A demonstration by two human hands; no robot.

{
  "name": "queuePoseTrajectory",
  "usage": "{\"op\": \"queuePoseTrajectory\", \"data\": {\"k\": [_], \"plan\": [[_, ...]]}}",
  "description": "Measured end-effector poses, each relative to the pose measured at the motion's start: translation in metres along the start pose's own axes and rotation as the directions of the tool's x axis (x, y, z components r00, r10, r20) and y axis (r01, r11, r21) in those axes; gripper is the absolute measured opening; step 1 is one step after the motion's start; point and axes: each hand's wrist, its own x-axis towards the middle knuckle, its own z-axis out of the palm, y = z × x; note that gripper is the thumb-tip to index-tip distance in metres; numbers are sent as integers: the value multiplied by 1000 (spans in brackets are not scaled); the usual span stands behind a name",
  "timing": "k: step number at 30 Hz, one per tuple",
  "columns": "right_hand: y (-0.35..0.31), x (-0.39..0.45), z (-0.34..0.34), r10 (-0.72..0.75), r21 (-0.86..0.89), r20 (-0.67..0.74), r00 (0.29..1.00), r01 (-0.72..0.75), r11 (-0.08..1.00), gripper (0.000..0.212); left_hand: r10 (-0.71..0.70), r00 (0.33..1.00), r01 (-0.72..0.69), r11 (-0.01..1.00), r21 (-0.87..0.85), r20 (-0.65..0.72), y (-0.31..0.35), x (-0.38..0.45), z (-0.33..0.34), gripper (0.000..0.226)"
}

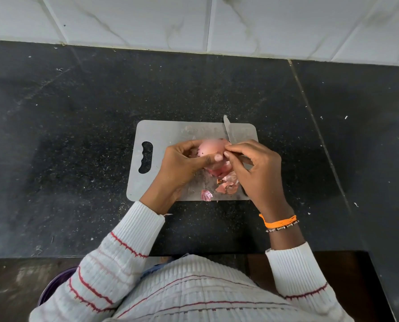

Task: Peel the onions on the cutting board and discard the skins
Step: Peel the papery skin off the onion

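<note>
Person stands at a dark speckled counter (77, 135) w/ a grey cutting board (161, 133) lying flat in the middle, handle slot to the left. Both hands are over the board's centre.

Left hand (182, 163) grips a pink onion (211, 148), fingers curled round its far-left side, thumb pressed across the near side. Onion is lifted or just resting on the board, can't tell which from above.

Right hand (256, 168) is curled round a knife (227, 130); the blade sticks out away from the person, past the board's far edge, the handle mostly hidden in the palm. Thumb and forefinger tips meet at the onion's right side, prob. pinching a bit of skin, but that spot is too small to be sure.

Loose onion skins (227, 185) lie on the board's near-right part, just below the onion, one more piece (206, 195) at the near edge.

Orange thread and a beaded band (281, 225) sit on the right wrist. White tiled wall (193, 22) behind the counter.
</note>
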Motion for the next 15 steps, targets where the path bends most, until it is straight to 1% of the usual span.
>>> {"op": "queuePoseTrajectory", "data": {"k": [3, 6, 10, 15], "plan": [[3, 0, -1, 8, -1, 22, 1000, -8, 1000, 10, -13, 1000, 13, 1000, -17, 5, -3, -1, 2, 26], [6, 2, -3, 27, 4, 35, 999, -27, 1000, 6, -21, 1000, 21, 1000, -1, 17, -5, -3, 3, 31], [7, 2, -5, 103, 92, 23, 994, -105, 990, 8, -33, 999, 33, 999, -13, 27, -2, -3, 3, 28], [7, 2, -2, 90, 96, 46, 995, -94, 991, 7, -41, 999, 41, 999, 11, 20, 0, -2, 2, 36]]}}
